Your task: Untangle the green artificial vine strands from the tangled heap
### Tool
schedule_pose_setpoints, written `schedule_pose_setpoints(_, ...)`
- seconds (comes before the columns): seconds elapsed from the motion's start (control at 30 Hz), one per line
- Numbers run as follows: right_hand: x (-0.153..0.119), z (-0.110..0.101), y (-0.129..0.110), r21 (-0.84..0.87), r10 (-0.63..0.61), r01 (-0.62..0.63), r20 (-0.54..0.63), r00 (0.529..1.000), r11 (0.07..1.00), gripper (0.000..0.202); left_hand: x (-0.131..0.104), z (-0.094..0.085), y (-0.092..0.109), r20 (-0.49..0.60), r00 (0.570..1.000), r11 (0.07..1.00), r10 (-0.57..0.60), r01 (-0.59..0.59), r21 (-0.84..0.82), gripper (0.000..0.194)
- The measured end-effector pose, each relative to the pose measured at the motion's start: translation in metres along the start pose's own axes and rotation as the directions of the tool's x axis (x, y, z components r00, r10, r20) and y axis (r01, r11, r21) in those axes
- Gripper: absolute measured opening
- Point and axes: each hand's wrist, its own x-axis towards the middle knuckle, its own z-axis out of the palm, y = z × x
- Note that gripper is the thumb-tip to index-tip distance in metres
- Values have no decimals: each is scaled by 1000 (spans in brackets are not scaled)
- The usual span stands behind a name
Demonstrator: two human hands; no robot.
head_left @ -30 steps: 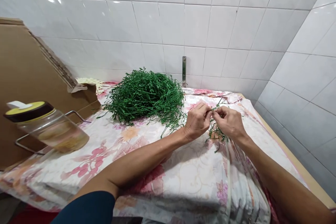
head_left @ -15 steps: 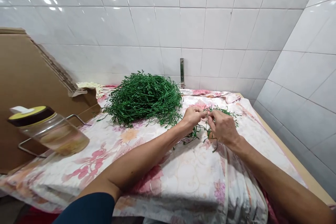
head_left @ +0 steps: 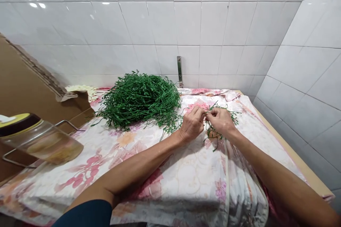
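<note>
My left hand [head_left: 192,124] and my right hand [head_left: 220,120] meet fingertip to fingertip above the cloth, both pinching. Thin green stems [head_left: 213,133] with small buds hang below and stick out behind my right hand; they look like artificial plant sprigs. Both pinches appear to be on these stems, though the exact point of grip is partly hidden by the fingers. Left of my hands lies a large heap of similar green stems [head_left: 141,101], its loose right edge reaching close to my left hand.
A floral cloth [head_left: 186,184] covers the table. At the left, a clear bottle with a yellow and dark lid [head_left: 50,143] leans over near a cardboard box [head_left: 32,95]. White tiled walls rise behind and to the right, with a metal bracket [head_left: 179,71] at the back.
The whole view has shifted, so things appear farther left. My left hand has turned, showing more of its back, and fewer stems show beneath it. Both hands remain together.
</note>
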Motion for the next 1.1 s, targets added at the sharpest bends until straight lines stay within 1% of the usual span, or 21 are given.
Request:
schedule_pose_setpoints(0.07,5,1,7,3,31,-31,-20,999,1000,16,0,-2,4,9,999,999,32,-32,2,19)
schedule_pose_setpoints(0.1,7,0,11,8,48,-47,-28,998,999,16,1,-4,6,18,1000,1000,24,-24,-21,19)
schedule_pose_setpoints(0.13,9,-2,15,15,59,-59,-32,998,998,17,3,-6,8,31,999,998,-7,9,-57,19)
schedule_pose_setpoints(0.17,11,-6,19,25,63,-62,-28,998,998,17,5,-7,9,49,997,992,-67,72,-102,19)
schedule_pose_setpoints(0.2,13,-10,21,36,58,-57,-19,998,998,16,8,-9,9,74,985,975,-155,164,-150,21)
schedule_pose_setpoints(0.23,14,-16,23,47,46,-45,-5,999,998,16,11,-11,7,106,961,943,-255,271,-193,23)
schedule_pose_setpoints(0.27,15,-23,24,68,32,-33,18,999,997,16,15,-12,4,146,922,896,-357,383,-226,25)
schedule_pose_setpoints(0.3,16,-31,24,92,24,-27,39,999,995,18,19,-14,-1,189,872,838,-451,487,-246,26)
schedule_pose_setpoints(0.33,16,-39,24,131,19,-29,77,997,991,19,22,-15,-7,233,822,784,-520,568,-252,27)
schedule_pose_setpoints(0.4,17,-55,23,328,39,-109,215,976,938,23,29,-18,-20,301,731,686,-613,681,-257,26)
schedule_pose_setpoints(0.43,18,-62,23,394,53,-147,240,969,907,27,32,-20,-27,324,691,637,-646,722,-269,27)
schedule_pose_setpoints(0.5,20,-73,23,491,51,-173,251,967,854,34,38,-24,-39,392,615,517,-684,788,-333,29)
schedule_pose_setpoints(0.57,23,-78,26,533,47,-157,215,975,831,39,43,-31,-47,476,535,374,-698,839,-396,30)
schedule_pose_setpoints(0.63,26,-80,32,513,51,-126,158,986,849,42,48,-38,-51,532,492,278,-690,857,-433,33)
schedule_pose_setpoints(0.7,29,-78,39,423,50,-91,107,993,902,42,52,-44,-54,562,478,219,-675,857,-466,35)
schedule_pose_setpoints(0.77,32,-75,47,285,18,-42,86,996,958,39,56,-50,-54,577,475,181,-665,852,-492,36)
schedule_pose_setpoints(0.83,35,-73,55,150,-26,7,122,992,989,38,61,-57,-54,568,483,171,-667,841,-514,35)
schedule_pose_setpoints(0.87,36,-72,58,97,-42,28,141,989,995,36,63,-61,-54,547,494,182,-676,831,-526,35)
schedule_pose_setpoints(0.93,37,-71,61,5,-57,57,134,989,998,32,68,-69,-54,461,537,246,-707,797,-552,32)
schedule_pose_setpoints(1.03,38,-71,62,-100,-67,70,38,997,992,27,77,-83,-51,268,610,390,-746,726,-566,25)
schedule_pose_setpoints(1.1,38,-72,62,-130,-71,70,-1,997,989,26,81,-92,-45,197,641,446,-741,691,-569,22)
